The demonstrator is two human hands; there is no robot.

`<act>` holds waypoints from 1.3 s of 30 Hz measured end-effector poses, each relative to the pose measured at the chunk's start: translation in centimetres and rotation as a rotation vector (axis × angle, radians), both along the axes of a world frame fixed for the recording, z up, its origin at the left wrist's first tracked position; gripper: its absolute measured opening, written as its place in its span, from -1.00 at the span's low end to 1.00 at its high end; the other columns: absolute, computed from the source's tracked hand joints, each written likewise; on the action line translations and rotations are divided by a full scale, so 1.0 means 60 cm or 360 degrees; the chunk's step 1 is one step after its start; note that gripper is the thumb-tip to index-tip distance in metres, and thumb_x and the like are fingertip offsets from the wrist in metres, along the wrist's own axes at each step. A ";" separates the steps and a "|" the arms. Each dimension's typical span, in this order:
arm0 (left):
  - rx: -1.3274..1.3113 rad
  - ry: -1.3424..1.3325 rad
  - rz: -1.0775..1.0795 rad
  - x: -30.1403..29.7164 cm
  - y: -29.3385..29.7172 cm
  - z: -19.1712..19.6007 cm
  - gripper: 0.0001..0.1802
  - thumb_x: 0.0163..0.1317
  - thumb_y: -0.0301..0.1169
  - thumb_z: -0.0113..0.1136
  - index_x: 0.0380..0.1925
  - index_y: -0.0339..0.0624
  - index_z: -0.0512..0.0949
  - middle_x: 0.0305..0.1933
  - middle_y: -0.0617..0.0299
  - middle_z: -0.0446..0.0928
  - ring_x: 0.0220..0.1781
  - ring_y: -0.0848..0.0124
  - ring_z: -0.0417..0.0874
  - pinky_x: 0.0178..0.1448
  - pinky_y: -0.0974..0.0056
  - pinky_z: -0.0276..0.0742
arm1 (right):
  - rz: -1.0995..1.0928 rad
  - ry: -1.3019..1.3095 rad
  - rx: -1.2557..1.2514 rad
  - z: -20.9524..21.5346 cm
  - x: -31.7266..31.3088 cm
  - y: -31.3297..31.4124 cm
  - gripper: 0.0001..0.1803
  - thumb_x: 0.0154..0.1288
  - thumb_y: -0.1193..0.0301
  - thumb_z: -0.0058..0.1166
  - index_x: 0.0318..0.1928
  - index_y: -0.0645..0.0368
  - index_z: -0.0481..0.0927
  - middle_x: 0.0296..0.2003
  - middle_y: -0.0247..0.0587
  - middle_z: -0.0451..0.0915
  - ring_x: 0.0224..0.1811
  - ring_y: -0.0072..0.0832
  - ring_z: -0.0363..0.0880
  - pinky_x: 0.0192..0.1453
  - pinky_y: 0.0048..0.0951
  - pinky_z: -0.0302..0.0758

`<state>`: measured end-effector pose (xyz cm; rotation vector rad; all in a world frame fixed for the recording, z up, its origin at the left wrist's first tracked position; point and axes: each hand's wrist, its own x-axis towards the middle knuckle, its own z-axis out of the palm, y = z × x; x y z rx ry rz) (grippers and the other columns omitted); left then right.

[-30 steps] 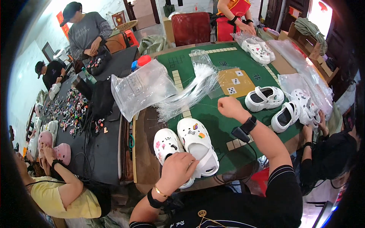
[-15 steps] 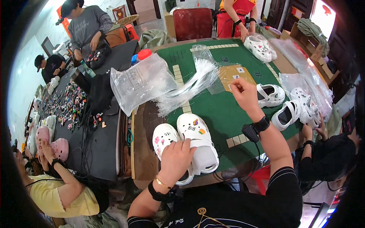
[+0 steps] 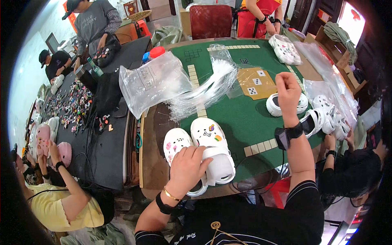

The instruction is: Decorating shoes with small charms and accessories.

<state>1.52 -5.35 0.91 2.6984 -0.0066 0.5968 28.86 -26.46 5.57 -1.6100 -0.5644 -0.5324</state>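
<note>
Nearest, by the front edge of the green-topped table [image 3: 249, 122]: charm-studded white left clog [image 3: 174, 141] beneath the left hand [image 3: 185, 165], fingers bent over it, grip hidden, so impossible to tell. Right clog [image 3: 207, 132] just beside; possible slide off the edge from too hard a push. Farther, right hand [image 3: 288, 90] raised, fingertips drawn in, contents unclear, above a strapped white clog [image 3: 303, 104]; possible knock on lowering. Beyond, tangled white plastic strands [image 3: 212, 90]; likely snagging from any hasty pull.
</note>
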 end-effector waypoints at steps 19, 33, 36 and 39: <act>-0.2551 0.0218 0.0147 -0.071 0.030 0.044 -0.73 0.48 -0.38 -0.05 -0.12 -0.36 0.57 -0.54 0.33 0.45 -0.64 0.69 0.23 -0.60 0.54 0.07 | 0.1421 -0.0845 -0.0950 -0.085 -0.259 0.046 -0.83 -0.02 0.48 0.25 -0.35 0.11 0.56 -0.40 -0.33 0.52 -0.42 -0.38 0.55 -0.44 -0.37 0.49; -0.1792 0.0964 0.0331 -0.189 0.012 -0.010 -0.69 0.37 -0.37 0.07 -0.43 -0.35 0.67 -0.61 0.31 0.56 -0.54 0.64 0.48 -0.48 0.45 0.35 | 0.1656 -0.0987 -0.1081 -0.133 -0.307 -0.022 -0.82 -0.06 0.42 0.22 -0.41 0.15 0.52 -0.52 -0.35 0.33 -0.48 -0.47 0.43 -0.50 -0.46 0.40; -0.1733 0.1082 0.0351 -0.205 0.015 -0.020 -0.66 0.37 -0.31 0.08 -0.44 -0.34 0.69 -0.63 0.31 0.55 -0.59 0.63 0.46 -0.51 0.44 0.33 | 0.1693 -0.0966 -0.1052 -0.130 -0.312 -0.023 -0.84 -0.04 0.42 0.22 -0.43 0.14 0.51 -0.52 -0.36 0.33 -0.48 -0.48 0.42 -0.50 -0.46 0.39; -0.1846 0.1274 0.0360 -0.211 0.016 -0.029 -0.62 0.37 -0.24 0.09 -0.44 -0.31 0.70 -0.65 0.31 0.56 -0.64 0.63 0.44 -0.53 0.45 0.32 | 0.1706 -0.0884 -0.0982 -0.125 -0.313 -0.017 -0.86 0.01 0.44 0.22 -0.43 0.13 0.50 -0.53 -0.35 0.33 -0.49 -0.45 0.43 -0.50 -0.45 0.39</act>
